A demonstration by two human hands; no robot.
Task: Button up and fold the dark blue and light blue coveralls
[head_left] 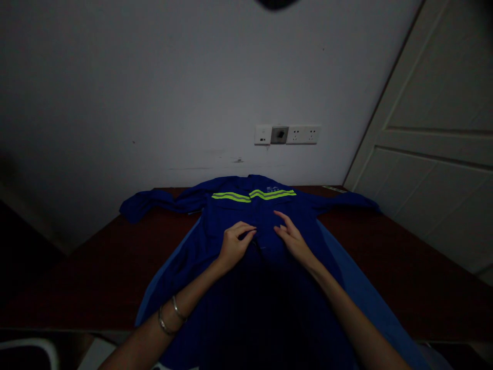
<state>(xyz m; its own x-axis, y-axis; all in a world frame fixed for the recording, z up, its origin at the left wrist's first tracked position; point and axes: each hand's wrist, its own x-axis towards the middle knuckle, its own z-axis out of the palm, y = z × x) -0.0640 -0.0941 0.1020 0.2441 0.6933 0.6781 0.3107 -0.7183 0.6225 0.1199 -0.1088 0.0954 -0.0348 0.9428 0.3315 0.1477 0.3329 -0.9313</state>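
Blue jacket (227, 216), left hand (235, 242) pinching it, right hand (293, 241) with index extended

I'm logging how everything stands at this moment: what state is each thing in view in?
Blue jacket: spread out, sleeves stretched to both sides.
Light-blue cloth: lying under the jacket, showing at both sides.
Left hand: thumb and fingertips close together; grip on the cloth unclear.
Right hand: open, thumb and forefinger apart.
Bracelets: worn on the left forearm.
White wall sockets: no plugs in them.
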